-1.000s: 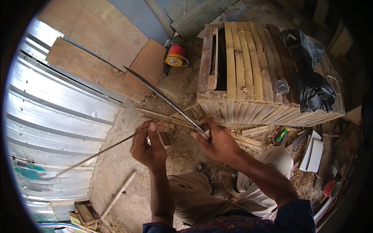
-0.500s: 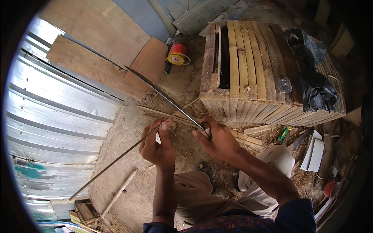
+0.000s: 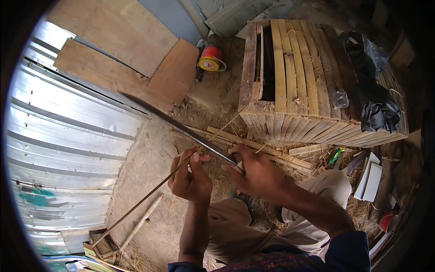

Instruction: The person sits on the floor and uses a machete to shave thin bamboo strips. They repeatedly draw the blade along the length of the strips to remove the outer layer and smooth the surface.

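Note:
My left hand [image 3: 192, 181] pinches a long thin wooden strip [image 3: 140, 201] between thumb and fingertips. One end of the strip slants down to the lower left, while a paler end runs up to the right past the blade. My right hand [image 3: 257, 171] is closed round the handle of a long knife [image 3: 174, 126], its dark blade pointing to the upper left. The blade crosses the strip just above my left fingertips; whether the edge touches it I cannot tell. Most of the handle is hidden inside my fist.
A slatted wooden crate [image 3: 299, 77] stands at the upper right, with black plastic bags [image 3: 378, 109] on top. Wood pieces [image 3: 272, 154], a green-handled tool [image 3: 336, 156] and shavings lie on the ground. Corrugated metal sheeting [image 3: 77, 145] lines the left. A red and yellow container [image 3: 210, 59] sits behind.
The knife has swung lower and to the left, its blade lying flatter and nearer my left fingers. My right hand has dropped slightly. The whole view has shifted a little.

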Available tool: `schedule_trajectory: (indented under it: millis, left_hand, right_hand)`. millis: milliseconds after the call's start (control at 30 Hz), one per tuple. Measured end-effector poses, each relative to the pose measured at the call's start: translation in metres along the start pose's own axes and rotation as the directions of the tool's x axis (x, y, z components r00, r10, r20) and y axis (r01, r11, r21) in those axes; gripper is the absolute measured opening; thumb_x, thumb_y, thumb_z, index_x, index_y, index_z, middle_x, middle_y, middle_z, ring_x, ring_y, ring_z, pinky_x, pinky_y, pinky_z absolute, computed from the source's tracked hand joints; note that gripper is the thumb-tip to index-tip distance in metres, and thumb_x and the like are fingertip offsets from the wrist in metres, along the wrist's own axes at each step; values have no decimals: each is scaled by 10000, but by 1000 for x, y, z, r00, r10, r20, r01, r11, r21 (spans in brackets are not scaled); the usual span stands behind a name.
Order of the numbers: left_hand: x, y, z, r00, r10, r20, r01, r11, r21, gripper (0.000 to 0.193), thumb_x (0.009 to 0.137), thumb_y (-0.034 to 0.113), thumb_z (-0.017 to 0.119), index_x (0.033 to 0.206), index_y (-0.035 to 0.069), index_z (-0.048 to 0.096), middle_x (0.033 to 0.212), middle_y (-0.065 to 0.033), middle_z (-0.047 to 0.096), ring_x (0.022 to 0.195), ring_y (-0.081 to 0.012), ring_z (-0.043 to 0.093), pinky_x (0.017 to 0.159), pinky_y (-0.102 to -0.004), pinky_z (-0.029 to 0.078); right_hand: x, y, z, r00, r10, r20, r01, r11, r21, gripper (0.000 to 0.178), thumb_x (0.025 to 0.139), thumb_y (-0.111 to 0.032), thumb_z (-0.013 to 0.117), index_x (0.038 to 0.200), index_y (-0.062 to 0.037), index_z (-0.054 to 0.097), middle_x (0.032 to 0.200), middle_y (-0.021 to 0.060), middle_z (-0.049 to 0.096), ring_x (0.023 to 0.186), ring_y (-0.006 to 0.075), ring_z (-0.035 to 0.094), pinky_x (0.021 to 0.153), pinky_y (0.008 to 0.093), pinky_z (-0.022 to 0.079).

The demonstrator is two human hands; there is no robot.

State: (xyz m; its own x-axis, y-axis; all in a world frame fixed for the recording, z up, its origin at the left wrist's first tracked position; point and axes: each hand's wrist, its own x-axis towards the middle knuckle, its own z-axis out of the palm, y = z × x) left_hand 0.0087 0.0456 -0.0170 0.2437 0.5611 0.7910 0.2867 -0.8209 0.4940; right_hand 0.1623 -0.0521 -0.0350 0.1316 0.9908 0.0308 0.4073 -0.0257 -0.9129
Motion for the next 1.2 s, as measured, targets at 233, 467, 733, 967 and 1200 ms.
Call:
schedule_trajectory:
  millis: [233, 467, 733, 967, 1200]
  left_hand:
    - [1, -6, -3, 997, -59, -43, 61, 996, 58, 94, 953, -37, 609, 941, -83, 690, 757, -120, 736, 741, -230, 697, 688, -340, 566]
    - [2, -11, 0, 970, -217, -106, 211, 975, -64, 137, 974, -26, 602, 897, -94, 693, 828, -147, 730, 719, -185, 686, 693, -301, 550]
    - [2, -11, 0, 945, -307, -108, 287, 943, -167, 162, 989, -9, 598, 885, -84, 697, 814, -133, 719, 730, -161, 679, 701, -281, 536]
    - [5, -12, 3, 927, -355, -119, 326, 922, -208, 163, 995, 24, 613, 892, -63, 706, 804, -116, 719, 752, -149, 673, 756, -287, 520]
    - [11, -10, 7, 929, -344, -140, 321, 933, -165, 163, 997, 50, 622, 908, -57, 706, 803, -113, 716, 739, -135, 676, 739, -272, 517]
  right_hand:
    - [8, 10, -7, 970, 237, -56, -238, 971, -12, 428, 985, -313, 623, 1155, 65, 518, 721, 174, 655, 574, 268, 672, 553, 392, 528]
    - [7, 25, -7, 928, 265, -260, -299, 949, -100, 448, 995, -330, 608, 1135, 87, 521, 648, 162, 618, 555, 276, 657, 535, 401, 533]
    - [-9, 46, -9, 956, 250, -150, -263, 962, -74, 423, 998, -304, 610, 1105, 93, 509, 620, 156, 607, 512, 274, 643, 462, 398, 502]
    - [-19, 46, -20, 942, 278, -189, -311, 933, -181, 363, 997, -249, 601, 1053, 95, 497, 672, 246, 654, 594, 400, 697, 512, 464, 556]
    - [-33, 69, -15, 961, 184, -205, -236, 933, -271, 380, 1006, -241, 589, 1059, 115, 467, 647, 252, 620, 621, 430, 696, 531, 464, 546]
